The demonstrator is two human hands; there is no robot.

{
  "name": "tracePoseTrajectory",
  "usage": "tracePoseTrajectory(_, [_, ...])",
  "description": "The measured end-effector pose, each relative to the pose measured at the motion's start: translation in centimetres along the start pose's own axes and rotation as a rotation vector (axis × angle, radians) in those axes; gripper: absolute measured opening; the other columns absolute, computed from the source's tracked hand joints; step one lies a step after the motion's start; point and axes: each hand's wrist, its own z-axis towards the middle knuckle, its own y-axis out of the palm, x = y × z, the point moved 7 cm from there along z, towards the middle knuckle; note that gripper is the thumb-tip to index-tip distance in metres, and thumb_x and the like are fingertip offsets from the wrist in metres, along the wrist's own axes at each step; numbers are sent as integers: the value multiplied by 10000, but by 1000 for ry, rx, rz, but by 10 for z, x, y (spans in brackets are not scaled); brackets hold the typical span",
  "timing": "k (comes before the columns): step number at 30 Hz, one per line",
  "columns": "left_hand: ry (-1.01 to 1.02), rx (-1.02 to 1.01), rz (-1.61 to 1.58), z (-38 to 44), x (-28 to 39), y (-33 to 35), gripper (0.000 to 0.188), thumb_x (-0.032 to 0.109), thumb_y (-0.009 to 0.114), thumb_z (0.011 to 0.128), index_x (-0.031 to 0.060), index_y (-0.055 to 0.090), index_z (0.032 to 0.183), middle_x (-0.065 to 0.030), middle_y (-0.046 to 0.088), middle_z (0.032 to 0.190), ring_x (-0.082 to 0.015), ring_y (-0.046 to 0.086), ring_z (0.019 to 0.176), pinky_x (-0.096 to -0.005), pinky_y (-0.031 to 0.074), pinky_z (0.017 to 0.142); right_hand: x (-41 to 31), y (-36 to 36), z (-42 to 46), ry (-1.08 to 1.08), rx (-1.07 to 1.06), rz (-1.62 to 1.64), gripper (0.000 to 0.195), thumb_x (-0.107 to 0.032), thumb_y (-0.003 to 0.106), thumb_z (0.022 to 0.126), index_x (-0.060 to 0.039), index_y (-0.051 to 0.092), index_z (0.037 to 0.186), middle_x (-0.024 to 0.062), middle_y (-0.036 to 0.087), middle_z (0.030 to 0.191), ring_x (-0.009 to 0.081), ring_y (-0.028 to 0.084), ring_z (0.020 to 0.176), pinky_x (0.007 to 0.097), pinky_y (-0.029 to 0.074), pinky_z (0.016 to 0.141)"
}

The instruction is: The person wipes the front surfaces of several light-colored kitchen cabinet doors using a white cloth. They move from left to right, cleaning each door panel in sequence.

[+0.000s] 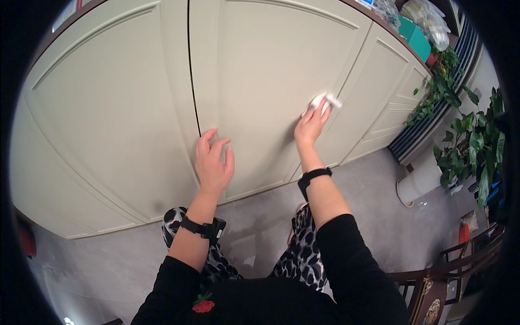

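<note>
A tall cream cabinet with panelled doors [264, 73] fills the space in front of me. My right hand [310, 124] holds a white cloth [319, 101], or something like it, against the right part of the middle door. The white thing is slightly blurred, so its exact kind cannot be told. Near the dark gap at the same door's left edge is my left hand [214, 160], fingers apart and curved, holding nothing. Whether its fingertips touch the door cannot be told. Both wrists wear black straps.
Plastic bags [426, 20] and a green box [414, 38] stand on the cabinet top. Right of it are leafy plants [471, 138], a white cylindrical pot [420, 180] and dark wooden furniture [432, 296]. Grey floor [252, 227] lies below.
</note>
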Motion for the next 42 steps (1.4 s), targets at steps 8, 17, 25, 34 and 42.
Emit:
tracePoseTrajectory(8, [19,34,10,3,-1,-7,238,60,683,802,97,683,1037,-148,511,1317,-327,517,1155,-414,476,897,1,1,-35,155,-139,109,577,-147,443,1018,44,234,1520,346,228,1524,477,335,1382,454,321,1137])
tracePoseTrajectory(17, [22,111,-9,1,-2,-11,347,45,677,808,48,634,1153,-186,466,1361,-350,473,1215,-420,441,984,-150,22,-51,-478,-72,19,623,-144,613,882,-174,434,1478,282,238,1549,492,204,1444,645,212,1142])
tracePoseTrajectory(25, [28,96,-2,3,-2,-12,381,3,667,799,35,611,1175,-175,446,1354,-334,447,1237,-413,431,1008,-46,37,-221,-942,-739,-101,625,-25,601,811,-252,552,1391,86,361,1500,342,274,1454,552,361,1123])
tracePoseTrajectory(34, [-13,148,-124,-1,-13,-19,358,-29,632,803,23,601,1156,-167,480,1318,-294,469,1196,-371,449,971,-202,6,-60,-856,-121,136,598,-48,589,807,-151,542,1394,198,489,1397,394,477,1310,545,398,1066])
tracePoseTrajectory(42, [-1,296,-217,7,-19,-29,333,-37,614,811,5,595,1140,-171,547,1254,-283,508,1143,-351,479,910,-145,51,-183,-768,-417,361,639,0,620,750,-160,564,1366,174,464,1419,411,422,1360,595,367,1097])
